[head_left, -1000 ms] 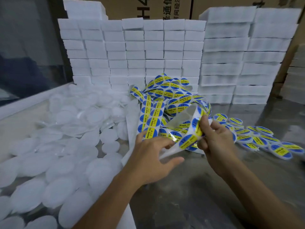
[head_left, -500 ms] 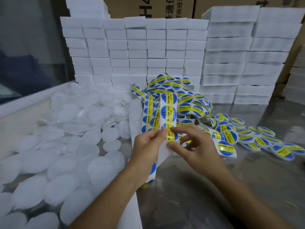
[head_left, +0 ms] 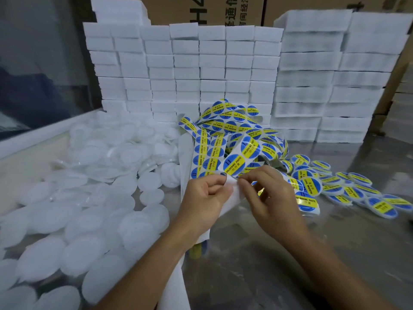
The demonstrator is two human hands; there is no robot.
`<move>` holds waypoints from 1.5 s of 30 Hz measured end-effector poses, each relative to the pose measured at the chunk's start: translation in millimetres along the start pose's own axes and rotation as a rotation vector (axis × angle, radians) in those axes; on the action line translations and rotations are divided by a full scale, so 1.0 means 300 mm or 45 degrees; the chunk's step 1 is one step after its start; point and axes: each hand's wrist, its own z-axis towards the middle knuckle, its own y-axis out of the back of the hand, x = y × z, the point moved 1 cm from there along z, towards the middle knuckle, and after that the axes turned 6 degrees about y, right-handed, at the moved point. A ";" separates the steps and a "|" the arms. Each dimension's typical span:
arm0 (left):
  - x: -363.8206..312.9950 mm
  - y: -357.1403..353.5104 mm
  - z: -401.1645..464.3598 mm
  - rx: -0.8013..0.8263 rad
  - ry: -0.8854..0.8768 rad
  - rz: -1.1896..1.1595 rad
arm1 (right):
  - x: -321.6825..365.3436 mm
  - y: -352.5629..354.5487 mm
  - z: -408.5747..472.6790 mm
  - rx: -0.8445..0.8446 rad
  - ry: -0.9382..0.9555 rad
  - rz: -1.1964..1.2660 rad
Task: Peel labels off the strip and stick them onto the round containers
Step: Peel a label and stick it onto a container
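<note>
My left hand (head_left: 204, 195) and right hand (head_left: 266, 195) both pinch the label strip (head_left: 232, 166) above the surface (head_left: 268, 253), fingers curled.

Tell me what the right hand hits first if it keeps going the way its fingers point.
The right hand points left toward the left hand; it would probably first meet the white backing of the label strip pinched between them.

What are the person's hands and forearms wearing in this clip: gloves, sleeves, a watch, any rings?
Nothing shows on either. The left hand and the right hand are bare, with no gloves, and no rings show on the fingers. Both forearms are uncovered down to the bottom edge of the picture: no sleeve, watch or wristband in view.
</note>
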 end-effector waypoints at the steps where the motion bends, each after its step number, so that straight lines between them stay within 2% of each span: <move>1: -0.001 -0.001 -0.001 0.003 0.003 0.013 | 0.003 -0.003 0.000 0.001 -0.056 0.045; 3: 0.000 -0.004 0.000 -0.014 0.011 0.031 | 0.001 -0.010 0.001 -0.050 -0.319 0.228; 7: 0.006 0.002 0.004 -0.105 0.012 0.049 | -0.029 0.007 0.012 -0.318 -1.128 0.921; 9: 0.008 0.009 0.008 -0.165 -0.019 0.086 | -0.047 0.029 0.022 -0.463 -1.347 1.236; 12: 0.018 0.016 0.017 -0.259 -0.048 0.128 | -0.054 0.050 0.033 -0.505 -1.325 1.484; 15: 0.021 0.015 0.017 -0.317 -0.071 0.156 | -0.022 0.029 0.034 -0.364 -1.223 1.541; 18: 0.031 0.010 0.022 -0.269 -0.053 0.148 | 0.016 -0.006 0.024 -0.207 -1.160 1.587; 21: 0.031 -0.002 0.015 -0.178 -0.008 0.134 | 0.026 -0.019 0.016 -0.185 -1.157 1.604; 22: 0.024 -0.002 0.011 -0.193 -0.064 0.178 | 0.022 -0.021 0.015 -0.205 -1.164 1.591; 26: -0.036 0.042 -0.004 -0.425 -0.535 0.393 | -0.006 -0.031 0.007 -0.205 -1.241 1.501; 28: -0.050 0.092 0.006 -0.605 -0.587 0.578 | -0.011 -0.035 0.001 -0.171 -1.254 1.453; 31: -0.029 0.181 0.039 -0.797 -0.285 1.061 | -0.015 -0.040 -0.008 -0.137 -1.268 1.417; 34: 0.030 0.258 0.065 -0.719 0.241 1.506 | -0.018 -0.047 -0.015 -0.133 -1.307 1.424; 36: 0.059 0.290 0.069 -0.674 0.410 1.584 | -0.014 -0.048 -0.017 -0.103 -1.311 1.439; 41: 0.082 0.312 0.082 -0.693 0.441 1.641 | -0.003 -0.037 -0.013 0.006 -1.300 1.393; 45: 0.074 0.308 0.084 -0.702 0.390 1.603 | -0.001 -0.030 -0.007 -0.035 -1.300 1.425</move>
